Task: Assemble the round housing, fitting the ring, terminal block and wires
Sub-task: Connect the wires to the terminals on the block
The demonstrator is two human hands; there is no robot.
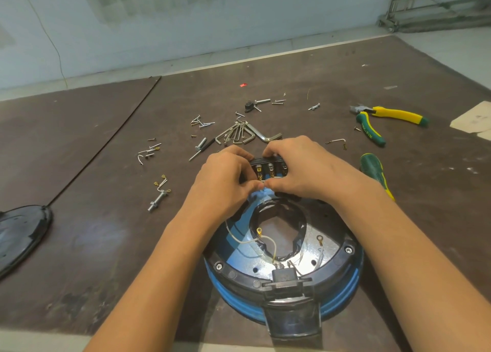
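The round blue housing lies on the table in front of me, open side up, with a black ring screwed round its rim. A black terminal block with brass tabs stands at the housing's far edge. My left hand and my right hand both grip the block from either side, thumbs meeting in front of it. White wires with brass ring lugs lie loose inside the housing. A black plug socket sits at the near rim.
Several hex keys, screws and bolts lie scattered beyond my hands. Yellow-green pliers and a green-handled tool lie at the right. A black round cover rests at the left edge.
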